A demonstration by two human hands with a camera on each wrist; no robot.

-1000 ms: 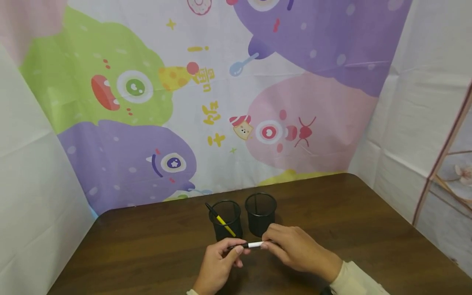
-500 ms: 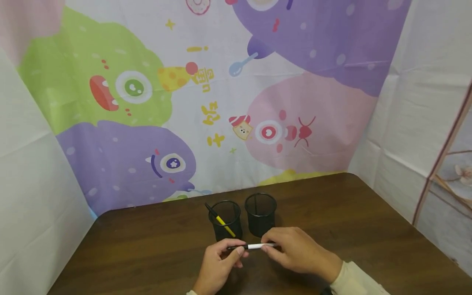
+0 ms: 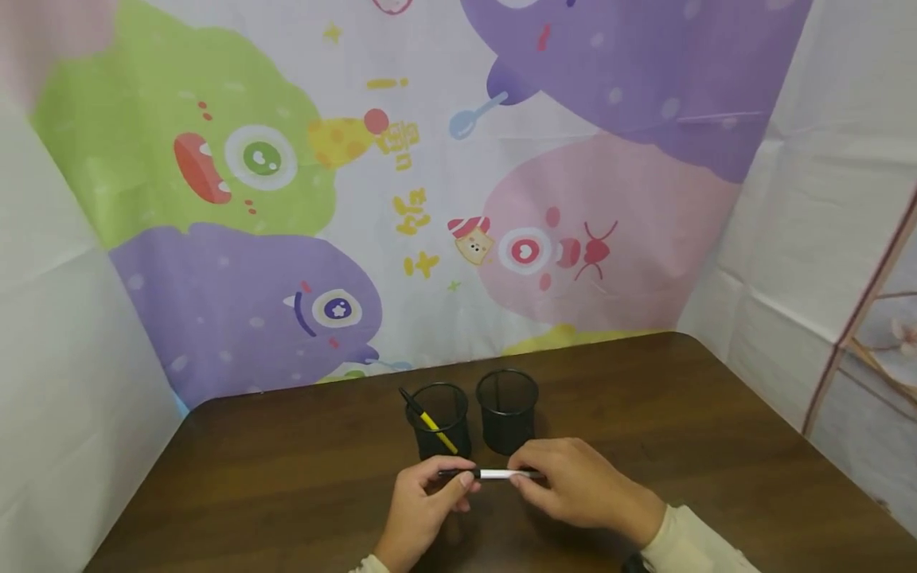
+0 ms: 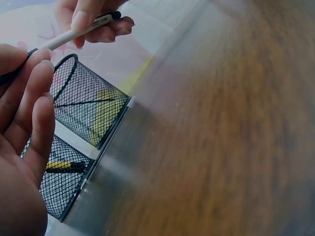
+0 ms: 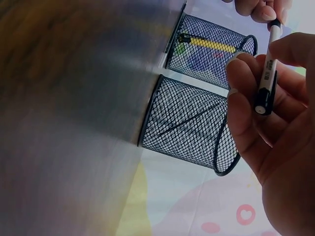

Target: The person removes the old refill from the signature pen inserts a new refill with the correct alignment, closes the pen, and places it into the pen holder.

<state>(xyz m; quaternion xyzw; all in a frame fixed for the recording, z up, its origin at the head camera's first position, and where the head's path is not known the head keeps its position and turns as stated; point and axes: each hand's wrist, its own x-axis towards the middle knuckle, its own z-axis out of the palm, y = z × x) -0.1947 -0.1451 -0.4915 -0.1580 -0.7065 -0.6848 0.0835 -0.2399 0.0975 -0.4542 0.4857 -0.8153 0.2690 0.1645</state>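
Observation:
A white pen with black ends (image 3: 494, 474) lies level between both hands, above the table. My left hand (image 3: 426, 501) pinches its black left end between thumb and fingers. At the other end, my right hand (image 3: 580, 485) grips the white barrel (image 5: 269, 69) by thumb and fingertips, and a black clip end sticks out past the fingers. Just beyond the hands stand two black mesh pen holders. A yellow pen with a black end (image 3: 437, 431) leans in the left holder (image 3: 424, 442); the right holder (image 3: 509, 430) shows nothing inside.
The dark wooden table (image 3: 286, 469) reaches back to a printed cartoon cloth (image 3: 437, 318) hung behind it. Pale cloth hangs along the left side (image 3: 64, 358) and right side (image 3: 759, 294).
The head view has shifted slightly. Both hands keep their hold on the white pen, and more of its black right end shows behind the right fingers than one second ago.

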